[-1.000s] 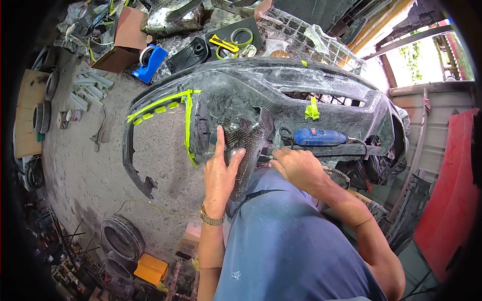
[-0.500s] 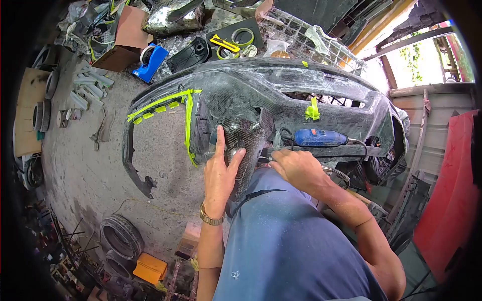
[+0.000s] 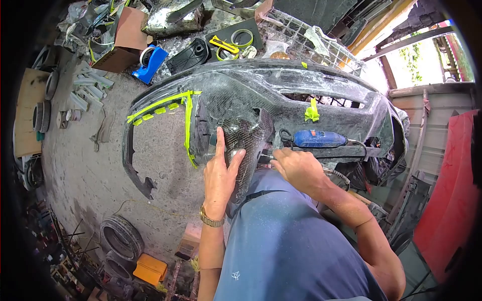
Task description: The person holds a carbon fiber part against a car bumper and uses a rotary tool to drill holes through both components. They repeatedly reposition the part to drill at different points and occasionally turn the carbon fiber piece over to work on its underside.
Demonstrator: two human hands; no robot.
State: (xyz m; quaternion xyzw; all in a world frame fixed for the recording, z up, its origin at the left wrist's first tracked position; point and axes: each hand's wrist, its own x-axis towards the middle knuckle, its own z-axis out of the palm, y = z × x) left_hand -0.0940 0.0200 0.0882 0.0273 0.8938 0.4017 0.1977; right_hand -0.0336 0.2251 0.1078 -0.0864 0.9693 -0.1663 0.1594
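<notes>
Bumper (image 3: pixel 281 85): carbon-fibre weave under clear resin, glossy but patchy, with a whitish dust haze along the top edge. Insert (image 3: pixel 246 140): same weave, tighter, with a semi-gloss finish. Tape (image 3: pixel 188 120): yellow-green, matt, paper-like. Rotary tool (image 3: pixel 319 138): smooth blue plastic body with a black end. Flex shaft (image 3: pixel 335 173): ribbed and metallic. Handpiece (image 3: pixel 264 159): too small to judge. Watch (image 3: pixel 211 219): shiny metal link band. Shirt (image 3: pixel 281 241): blue knit cloth, matt, speckled with pale dust. Floor (image 3: pixel 90 165): rough grey concrete, stained. Box (image 3: pixel 123 37): plain brown cardboard. Basket (image 3: pixel 311 35): wire with a white coating. Tyres (image 3: pixel 122 236): dull black rubber. Panel (image 3: pixel 452 195): red, smooth, low sheen.
</notes>
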